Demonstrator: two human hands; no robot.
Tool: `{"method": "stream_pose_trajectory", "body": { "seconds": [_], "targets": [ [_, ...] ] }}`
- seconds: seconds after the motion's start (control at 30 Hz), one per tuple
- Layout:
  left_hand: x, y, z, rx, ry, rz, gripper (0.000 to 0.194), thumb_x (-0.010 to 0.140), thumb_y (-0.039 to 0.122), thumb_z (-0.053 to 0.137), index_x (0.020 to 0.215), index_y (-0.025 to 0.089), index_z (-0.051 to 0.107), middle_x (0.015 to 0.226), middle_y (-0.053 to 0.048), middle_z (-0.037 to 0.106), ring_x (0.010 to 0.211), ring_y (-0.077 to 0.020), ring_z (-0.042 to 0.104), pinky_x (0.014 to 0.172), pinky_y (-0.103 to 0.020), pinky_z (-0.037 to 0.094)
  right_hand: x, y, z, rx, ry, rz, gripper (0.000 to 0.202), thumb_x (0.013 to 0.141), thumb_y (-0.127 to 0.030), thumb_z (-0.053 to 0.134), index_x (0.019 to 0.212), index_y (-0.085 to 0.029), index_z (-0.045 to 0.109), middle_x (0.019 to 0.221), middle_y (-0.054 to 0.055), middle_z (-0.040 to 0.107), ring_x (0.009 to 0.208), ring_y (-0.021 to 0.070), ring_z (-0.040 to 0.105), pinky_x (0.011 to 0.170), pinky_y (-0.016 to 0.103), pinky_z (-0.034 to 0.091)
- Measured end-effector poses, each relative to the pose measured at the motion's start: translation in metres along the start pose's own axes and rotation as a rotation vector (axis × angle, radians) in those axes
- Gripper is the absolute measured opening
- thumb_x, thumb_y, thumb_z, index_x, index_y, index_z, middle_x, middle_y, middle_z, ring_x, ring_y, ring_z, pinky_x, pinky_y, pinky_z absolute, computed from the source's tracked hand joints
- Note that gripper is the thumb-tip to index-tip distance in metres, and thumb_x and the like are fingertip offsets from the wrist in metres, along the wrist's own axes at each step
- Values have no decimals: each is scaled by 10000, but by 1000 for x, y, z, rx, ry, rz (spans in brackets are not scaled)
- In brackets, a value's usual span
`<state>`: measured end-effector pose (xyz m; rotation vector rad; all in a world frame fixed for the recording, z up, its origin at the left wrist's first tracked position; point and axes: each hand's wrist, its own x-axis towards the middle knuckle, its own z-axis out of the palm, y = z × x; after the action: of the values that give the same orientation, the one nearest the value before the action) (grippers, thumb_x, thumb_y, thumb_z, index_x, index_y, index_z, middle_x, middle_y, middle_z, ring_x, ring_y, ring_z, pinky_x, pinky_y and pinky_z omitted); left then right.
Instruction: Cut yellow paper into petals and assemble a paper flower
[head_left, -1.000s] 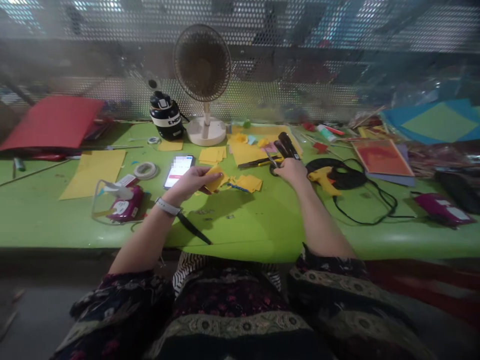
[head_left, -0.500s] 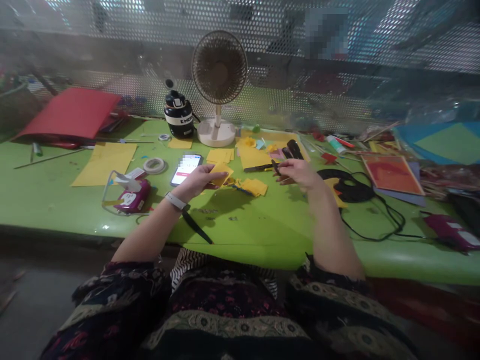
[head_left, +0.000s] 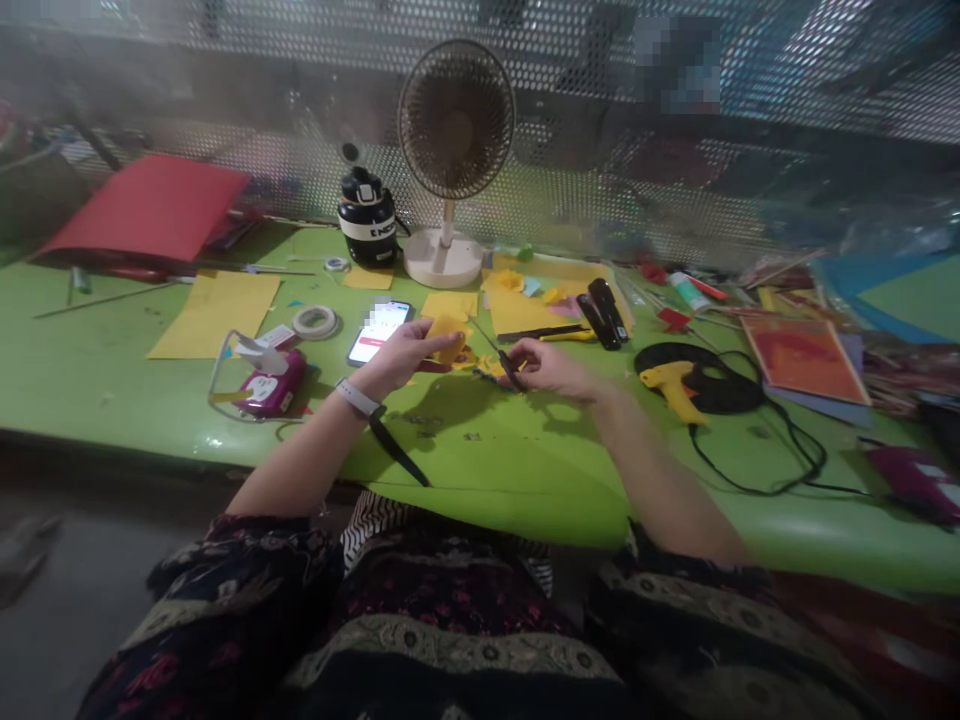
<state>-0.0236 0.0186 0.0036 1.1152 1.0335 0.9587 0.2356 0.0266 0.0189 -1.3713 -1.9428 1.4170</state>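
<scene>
My left hand (head_left: 409, 357) pinches a small yellow paper piece (head_left: 448, 336) above the green table. Dark-handled scissors (head_left: 507, 366) are held in my right hand (head_left: 546, 368), their blades pointing up and left toward the paper. Cut yellow scraps (head_left: 484, 364) lie under and between both hands, partly hidden by them. Just behind my left hand lies a phone (head_left: 380, 333) with a lit screen. Yellow paper squares (head_left: 450, 304) rest behind the held piece.
A fan (head_left: 444, 258) and a dark bottle (head_left: 367, 220) stand at the back. To the right are a stapler (head_left: 602, 314) and a yellow glue gun (head_left: 673, 388) with its cord. A tape roll (head_left: 315, 321) and a purple tissue pack (head_left: 274, 384) lie left on the table (head_left: 480, 470).
My right hand has moved left with the scissors, close to the paper in my left hand. The glue gun, earlier mostly behind my right arm, now shows. The view has shifted slightly.
</scene>
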Motion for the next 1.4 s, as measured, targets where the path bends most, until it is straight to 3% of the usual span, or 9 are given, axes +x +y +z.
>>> {"method": "stream_pose_trajectory", "body": {
  "seconds": [0.17, 0.37, 0.7, 1.0, 1.23, 1.4],
  "targets": [
    [-2, 1, 2, 15, -11, -12, 377, 733, 409, 813, 984, 140, 733, 1044, -118, 741, 879, -171, 716, 654, -232, 581, -2, 11, 4, 24, -121, -15, 515, 633, -472, 832, 1008, -178, 636, 965, 58, 673, 829, 176, 616, 732, 308, 511],
    [-5, 2, 6, 61, -45, 8, 341, 732, 390, 814, 957, 145, 740, 1002, -109, 751, 857, -168, 713, 652, -232, 573, -8, 17, 15, 12, -108, -54, 518, 640, -481, 816, 1003, -164, 626, 985, 66, 669, 860, 190, 621, 806, 361, 522],
    [-3, -1, 2, 131, -110, 21, 367, 685, 371, 846, 953, 140, 749, 929, -87, 749, 784, -149, 697, 644, -235, 579, -14, 14, 13, 92, -97, -73, 437, 647, -492, 816, 917, -197, 637, 927, 37, 664, 870, 188, 622, 820, 355, 527],
    [-4, -1, 1, 114, -200, -8, 360, 756, 414, 791, 1001, 154, 747, 984, -98, 751, 850, -171, 708, 696, -273, 600, -12, 18, 14, 102, -122, -71, 417, 667, -451, 810, 931, -174, 644, 933, 43, 682, 873, 195, 654, 804, 346, 524],
    [2, -8, -3, 150, -190, 27, 267, 754, 359, 792, 918, 150, 768, 933, -80, 765, 786, -127, 694, 746, -253, 557, -14, 17, 16, 80, -117, -67, 361, 673, -426, 798, 903, -192, 648, 930, 38, 674, 891, 206, 648, 813, 362, 527],
    [2, -9, -4, 180, -192, 38, 273, 738, 375, 795, 904, 159, 773, 893, -69, 765, 729, -120, 677, 694, -247, 541, -14, 21, 14, 68, -118, -93, 369, 684, -450, 798, 912, -197, 655, 950, 37, 683, 897, 203, 646, 847, 373, 527]
  ]
}}
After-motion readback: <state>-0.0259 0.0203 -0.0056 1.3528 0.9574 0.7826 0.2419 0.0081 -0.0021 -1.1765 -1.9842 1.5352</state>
